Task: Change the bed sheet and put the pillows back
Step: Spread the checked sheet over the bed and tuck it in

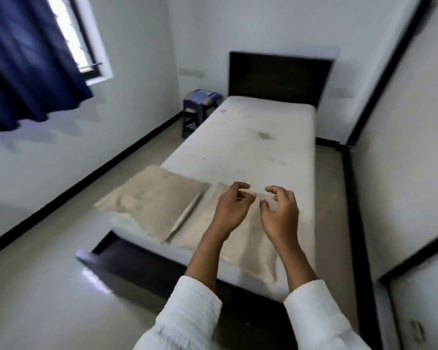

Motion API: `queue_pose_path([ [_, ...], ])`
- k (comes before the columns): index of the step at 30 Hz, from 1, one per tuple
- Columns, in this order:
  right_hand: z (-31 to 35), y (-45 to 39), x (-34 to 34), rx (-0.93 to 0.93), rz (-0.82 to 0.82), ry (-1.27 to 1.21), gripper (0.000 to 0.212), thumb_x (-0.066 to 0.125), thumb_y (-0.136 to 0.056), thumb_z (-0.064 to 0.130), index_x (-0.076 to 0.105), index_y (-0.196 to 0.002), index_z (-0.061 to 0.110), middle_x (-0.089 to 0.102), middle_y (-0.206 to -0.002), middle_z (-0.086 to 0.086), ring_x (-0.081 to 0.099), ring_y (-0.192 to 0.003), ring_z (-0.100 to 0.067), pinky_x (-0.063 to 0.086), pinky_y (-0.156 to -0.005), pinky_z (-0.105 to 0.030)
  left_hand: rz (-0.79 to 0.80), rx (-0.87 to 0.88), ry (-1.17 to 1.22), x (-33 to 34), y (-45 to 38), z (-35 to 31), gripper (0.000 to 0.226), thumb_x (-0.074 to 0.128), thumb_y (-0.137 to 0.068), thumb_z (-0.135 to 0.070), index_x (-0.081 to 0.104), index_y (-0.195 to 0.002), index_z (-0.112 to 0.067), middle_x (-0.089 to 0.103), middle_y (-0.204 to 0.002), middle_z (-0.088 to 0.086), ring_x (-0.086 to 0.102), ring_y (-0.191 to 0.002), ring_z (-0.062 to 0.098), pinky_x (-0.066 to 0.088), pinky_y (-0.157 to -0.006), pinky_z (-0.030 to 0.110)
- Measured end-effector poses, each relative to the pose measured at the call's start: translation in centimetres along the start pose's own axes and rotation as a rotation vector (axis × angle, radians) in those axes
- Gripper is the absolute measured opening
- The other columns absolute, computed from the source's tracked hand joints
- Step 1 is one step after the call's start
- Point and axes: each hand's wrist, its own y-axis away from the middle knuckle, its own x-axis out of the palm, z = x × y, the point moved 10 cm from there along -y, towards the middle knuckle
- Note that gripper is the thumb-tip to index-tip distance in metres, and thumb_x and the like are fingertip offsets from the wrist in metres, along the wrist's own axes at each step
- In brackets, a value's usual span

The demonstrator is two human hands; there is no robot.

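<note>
Beige pillows lie side by side on the foot end of the bare white mattress (240,147): left pillow (152,200) at about 9 o'clock from the hands, right pillow (245,238) directly beneath them; no sheet covers the mattress. Left hand (232,210) and right hand (280,213) hover close together over the right pillow, fingers loosely curled, gripping nothing; white sleeves (187,317) cover both forearms. Dark headboard (278,77) at 12 o'clock; stool (195,111) bearing folded cloth (202,96) at 11 o'clock beside the bed; blue curtain (28,59) at 10 o'clock.

Bare mattress (240,145), two beige pillows (149,200) at its foot, both hands (256,210) loosely curled above them
</note>
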Motion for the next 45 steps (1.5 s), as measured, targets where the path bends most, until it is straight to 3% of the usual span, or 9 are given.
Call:
queue_pose_path([
  [5,8.8,5.4,16.3,-0.034,0.197,-0.106,0.020,0.058,-0.083,0.002,0.063,-0.102,0.006,0.063,-0.107,-0.009,0.058,-0.103,-0.025,0.044,-0.092,-0.034,-0.153,-0.030,-0.094,-18.3,1.9,7.1,0.017,0.056,-0.092,-0.018,0.055,-0.108,-0.020,0.059,-0.084,-0.003,0.054,-0.074,0.010,0.044,-0.068,0.020],
  [10,18.2,11.3,32.0,0.015,0.310,-0.274,0.015,0.056,-0.085,0.000,0.065,-0.096,0.003,0.067,-0.096,-0.006,0.058,-0.085,-0.013,0.046,-0.084,-0.026,-0.276,-0.057,-0.234,-36.9,3.4,12.3,0.021,0.056,-0.092,-0.017,0.056,-0.113,-0.014,0.063,-0.092,0.000,0.057,-0.080,0.010,0.040,-0.065,0.010],
  [15,25.1,15.2,43.5,0.039,0.409,-0.293,0.016,0.054,-0.086,0.001,0.066,-0.096,0.002,0.069,-0.097,-0.009,0.058,-0.085,-0.015,0.045,-0.078,-0.024,-0.390,-0.100,-0.260,-51.1,4.6,15.1,0.018,0.054,-0.093,-0.017,0.057,-0.111,-0.015,0.061,-0.091,-0.003,0.059,-0.088,0.017,0.048,-0.079,0.030],
  [17,27.2,15.4,47.1,0.037,0.436,-0.289,0.016,0.053,-0.087,0.002,0.066,-0.097,0.003,0.068,-0.097,-0.009,0.058,-0.085,-0.014,0.042,-0.075,-0.020,-0.390,-0.103,-0.282,-54.8,3.5,15.9,0.018,0.054,-0.093,-0.017,0.057,-0.111,-0.016,0.061,-0.093,-0.002,0.059,-0.090,0.018,0.049,-0.079,0.032],
  [23,31.6,12.7,56.9,0.052,0.407,-0.288,0.013,0.056,-0.088,0.005,0.067,-0.095,0.004,0.068,-0.095,-0.007,0.058,-0.084,-0.015,0.039,-0.074,-0.019,-0.303,-0.065,-0.326,-61.6,-3.2,17.7,0.019,0.053,-0.094,-0.013,0.057,-0.113,-0.012,0.064,-0.097,0.001,0.061,-0.090,0.017,0.050,-0.080,0.029],
  [28,33.4,7.1,66.1,0.119,0.338,-0.333,0.013,0.054,-0.090,0.005,0.065,-0.097,0.005,0.067,-0.096,-0.009,0.056,-0.081,-0.014,0.041,-0.073,-0.020,-0.205,0.024,-0.448,-66.9,-13.3,18.9,0.020,0.051,-0.093,-0.008,0.058,-0.111,-0.005,0.067,-0.108,0.010,0.063,-0.096,0.023,0.052,-0.083,0.035],
  [37,36.4,-9.0,80.3,0.198,0.304,-0.289,0.019,0.053,-0.093,0.010,0.064,-0.107,0.004,0.066,-0.108,-0.010,0.054,-0.087,-0.012,0.043,-0.076,-0.018,-0.105,0.007,-0.351,-75.9,-34.5,20.4,0.024,0.049,-0.095,-0.007,0.053,-0.119,-0.007,0.063,-0.109,0.008,0.060,-0.097,0.016,0.045,-0.075,0.013],
  [41,35.8,-14.7,84.2,0.208,0.298,-0.227,0.017,0.055,-0.092,0.010,0.065,-0.105,0.006,0.066,-0.104,-0.006,0.056,-0.087,-0.012,0.036,-0.065,-0.004,0.003,-0.046,-0.233,-76.9,-42.3,22.0,0.021,0.048,-0.096,-0.011,0.055,-0.115,-0.013,0.061,-0.101,0.001,0.058,-0.090,0.012,0.045,-0.073,0.016],
  [45,34.5,-21.7,88.1,0.230,0.231,-0.206,0.016,0.056,-0.091,0.009,0.066,-0.103,0.006,0.067,-0.100,-0.005,0.058,-0.087,-0.013,0.040,-0.069,-0.010,0.113,-0.057,-0.169,-78.1,-52.3,23.3,0.014,0.050,-0.095,-0.014,0.055,-0.107,-0.019,0.064,-0.101,0.002,0.061,-0.089,0.013,0.049,-0.078,0.025],
])
